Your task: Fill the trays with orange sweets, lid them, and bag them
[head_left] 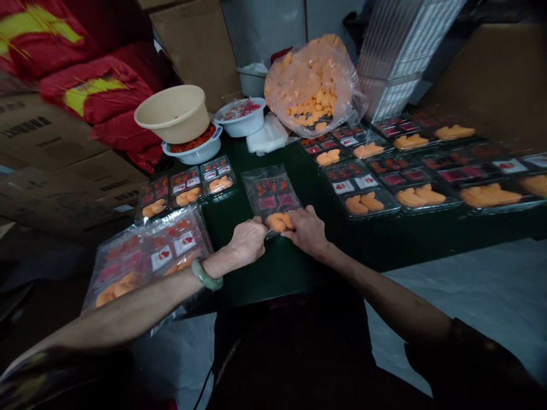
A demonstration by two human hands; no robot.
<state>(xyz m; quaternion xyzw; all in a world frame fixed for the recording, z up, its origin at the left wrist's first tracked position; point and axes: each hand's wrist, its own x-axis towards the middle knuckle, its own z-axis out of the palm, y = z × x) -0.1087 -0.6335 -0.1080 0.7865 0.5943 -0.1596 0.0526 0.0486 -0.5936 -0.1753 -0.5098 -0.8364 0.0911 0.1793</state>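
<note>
A clear plastic tray pack (272,196) lies on the dark green table (282,267) in front of me, with red items in its far compartments and orange pieces in its near one. My left hand (247,241), fingers curled, grips the pack's near left edge; a green bangle sits on that wrist. My right hand (308,230) presses down on the pack's near right corner, fingers closed over the orange pieces.
A stack of filled packs (147,256) lies at the left. More filled trays (188,185) sit behind and a long row (419,176) runs right. Bowls (176,114), a bag of orange pieces (314,85), stacked empty trays (397,57) and cardboard boxes (51,148) surround the table.
</note>
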